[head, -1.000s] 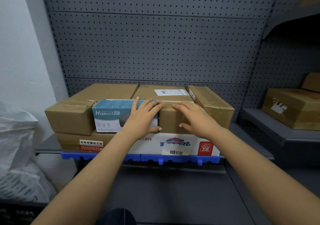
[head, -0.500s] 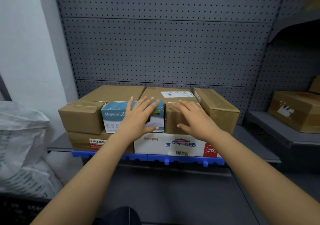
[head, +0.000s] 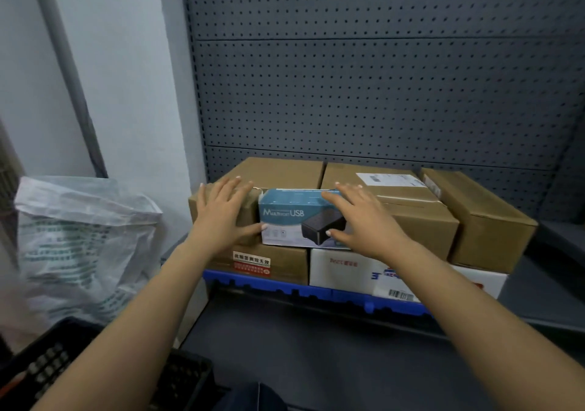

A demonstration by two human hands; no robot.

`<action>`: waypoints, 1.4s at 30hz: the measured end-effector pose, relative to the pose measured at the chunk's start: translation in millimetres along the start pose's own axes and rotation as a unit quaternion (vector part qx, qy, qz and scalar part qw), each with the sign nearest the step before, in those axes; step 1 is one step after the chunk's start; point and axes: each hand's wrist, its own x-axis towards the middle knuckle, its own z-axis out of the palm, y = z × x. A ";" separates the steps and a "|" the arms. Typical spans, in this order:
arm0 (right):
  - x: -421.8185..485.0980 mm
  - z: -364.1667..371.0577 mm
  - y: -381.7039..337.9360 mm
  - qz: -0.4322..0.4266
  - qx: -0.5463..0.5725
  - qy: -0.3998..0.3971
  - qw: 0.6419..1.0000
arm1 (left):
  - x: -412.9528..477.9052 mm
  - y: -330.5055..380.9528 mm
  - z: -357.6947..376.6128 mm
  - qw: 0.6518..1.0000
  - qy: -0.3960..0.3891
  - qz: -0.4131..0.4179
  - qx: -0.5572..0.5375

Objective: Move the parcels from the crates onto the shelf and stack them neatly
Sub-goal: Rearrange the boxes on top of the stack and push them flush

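L hand (head: 221,217), fingers spread, is pressing matte cardboard box (head: 250,208). R hand (head: 364,221), fingers apart, is resting on glossy teal box (head: 285,216) by L thumb.

Matt brown cardboard parcels (head: 411,217) are seen beside a glossy printed USB box (head: 294,217), backed by matt perforated metal panel (head: 364,94).

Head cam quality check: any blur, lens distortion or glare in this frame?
Head view: soft, even light, no glare, darker at the right; the pipe and pegboard edge lean, wide-angle distortion; the white bag print and black crate at the left are smeared; the teal box lettering reads sharp.
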 end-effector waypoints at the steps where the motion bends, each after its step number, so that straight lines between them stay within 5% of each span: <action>1: 2.5 2.2 -1.1 0.005 -0.004 -0.002 1.000 | 0.4 -7.4 1.0 1.000 -0.015 -0.013 0.001; 6: 3.7 8.7 -2.0 0.021 -0.011 -0.021 0.999 | -0.8 -25.0 11.3 0.997 -0.071 -0.033 0.006; 42: -0.6 12.1 2.8 0.033 0.000 0.002 0.999 | -5.0 10.4 32.5 0.999 -0.006 -0.025 -0.030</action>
